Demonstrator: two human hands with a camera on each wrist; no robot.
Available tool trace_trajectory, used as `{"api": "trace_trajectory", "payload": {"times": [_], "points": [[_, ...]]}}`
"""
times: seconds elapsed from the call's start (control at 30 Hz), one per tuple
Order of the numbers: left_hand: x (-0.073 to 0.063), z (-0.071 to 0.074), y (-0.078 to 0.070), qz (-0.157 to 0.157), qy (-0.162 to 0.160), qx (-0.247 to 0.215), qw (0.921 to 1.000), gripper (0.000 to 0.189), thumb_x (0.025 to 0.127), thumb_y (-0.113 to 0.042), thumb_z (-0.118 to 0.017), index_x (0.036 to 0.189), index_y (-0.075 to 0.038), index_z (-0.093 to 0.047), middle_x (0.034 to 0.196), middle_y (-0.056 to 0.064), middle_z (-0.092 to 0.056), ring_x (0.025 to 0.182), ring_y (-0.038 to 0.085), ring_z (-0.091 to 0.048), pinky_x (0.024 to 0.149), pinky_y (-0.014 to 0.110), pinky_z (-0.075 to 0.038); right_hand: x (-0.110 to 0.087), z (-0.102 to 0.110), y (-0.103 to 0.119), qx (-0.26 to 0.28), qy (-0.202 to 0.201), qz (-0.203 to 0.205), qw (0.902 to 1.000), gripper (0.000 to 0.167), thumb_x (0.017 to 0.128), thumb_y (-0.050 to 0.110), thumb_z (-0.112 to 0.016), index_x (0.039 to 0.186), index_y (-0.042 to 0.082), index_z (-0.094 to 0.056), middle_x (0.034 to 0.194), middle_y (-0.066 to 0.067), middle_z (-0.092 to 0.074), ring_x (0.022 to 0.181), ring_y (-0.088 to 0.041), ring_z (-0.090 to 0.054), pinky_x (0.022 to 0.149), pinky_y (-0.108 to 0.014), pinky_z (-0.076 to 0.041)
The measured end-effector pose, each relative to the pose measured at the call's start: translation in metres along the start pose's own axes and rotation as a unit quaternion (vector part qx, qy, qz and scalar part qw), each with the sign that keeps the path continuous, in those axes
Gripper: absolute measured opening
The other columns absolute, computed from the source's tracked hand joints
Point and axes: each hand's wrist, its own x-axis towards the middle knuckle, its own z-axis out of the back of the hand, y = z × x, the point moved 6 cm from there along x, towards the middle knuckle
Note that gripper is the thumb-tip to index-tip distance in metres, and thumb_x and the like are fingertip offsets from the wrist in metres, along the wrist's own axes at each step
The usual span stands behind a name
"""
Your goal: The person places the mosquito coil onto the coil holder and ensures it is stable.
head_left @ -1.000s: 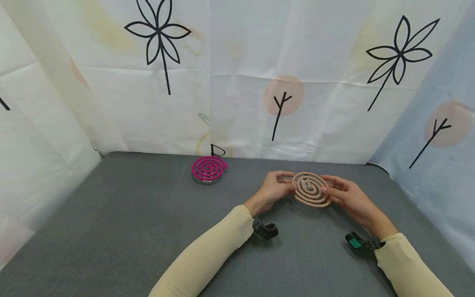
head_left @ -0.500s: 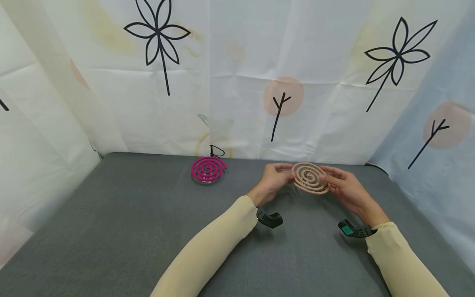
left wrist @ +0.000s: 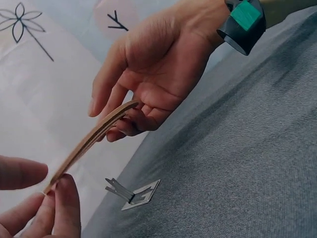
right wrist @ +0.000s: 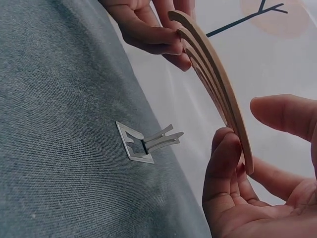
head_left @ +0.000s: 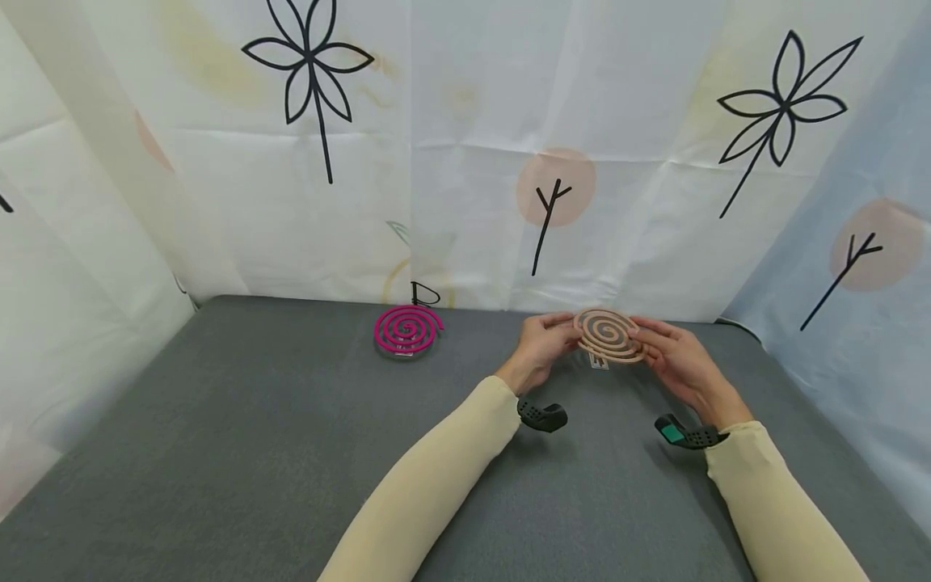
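Note:
A tan mosquito coil (head_left: 609, 356) is held up over the grey table by both hands. My left hand (head_left: 541, 347) holds its left edge, and my right hand (head_left: 687, 368) has the right edge. From the wrist views, curled fingers support the coil (left wrist: 81, 146) from below, while the thumbs stand a little off its upper face. Below it, apart from the coil, a small metal coil stand (right wrist: 163, 140) lies on the cloth with its two prongs sticking up. Only the front of that stand (head_left: 600, 363) shows in the head view.
A magenta mosquito coil (head_left: 407, 351) sits on a stand at the table's back edge, left of the hands. The grey cloth-covered table (head_left: 254, 453) ends at a white printed curtain (head_left: 473, 218) behind.
Both hands have moved away from me and up with the tan coil. The metal stand now shows below it. The magenta coil has stayed put.

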Motion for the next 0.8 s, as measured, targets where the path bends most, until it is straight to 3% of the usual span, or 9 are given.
{"api": "trace_trajectory", "payload": {"times": [0.37,0.53,0.63,0.8], "points": [[0.006,0.000,0.008,-0.022,0.006,-0.067,0.9975,0.048,0.093,0.008,-0.066,0.139,0.011,-0.053,0.123,0.019,-0.067,0.111,0.022,-0.068,0.090,0.028,-0.056,0.006,0.003,-0.007,0.065,-0.003,0.007,0.9979,0.078,0.101,0.014,-0.065,0.159,-0.006,-0.016,0.114,0.005,-0.064,0.095,-0.004,-0.063,0.082,-0.020,-0.053],[0.008,0.002,0.014,-0.025,0.010,-0.094,0.9952,0.050,0.093,0.010,-0.065,0.141,0.011,-0.051,0.128,0.022,-0.064,0.118,0.026,-0.065,0.095,0.030,-0.054,0.008,0.005,-0.014,0.094,-0.008,0.013,0.9954,0.075,0.102,0.013,-0.064,0.159,-0.004,-0.018,0.116,0.004,-0.063,0.098,-0.005,-0.064,0.082,-0.019,-0.053],[0.010,0.003,0.017,-0.027,0.013,-0.101,0.9944,0.051,0.093,0.010,-0.065,0.142,0.011,-0.050,0.131,0.024,-0.063,0.122,0.029,-0.063,0.096,0.032,-0.053,0.009,0.007,-0.018,0.113,-0.003,0.024,0.9933,0.058,0.103,0.013,-0.062,0.152,0.002,-0.035,0.118,0.004,-0.064,0.102,-0.005,-0.063,0.082,-0.019,-0.053],[0.012,0.006,0.023,-0.018,0.011,-0.104,0.9944,0.050,0.093,0.010,-0.066,0.140,0.011,-0.052,0.133,0.024,-0.061,0.123,0.028,-0.062,0.096,0.031,-0.053,0.009,0.007,-0.022,0.163,0.017,0.047,0.9854,0.023,0.103,0.010,-0.061,0.126,0.012,-0.061,0.120,0.002,-0.067,0.106,-0.008,-0.064,0.084,-0.021,-0.053]]}}
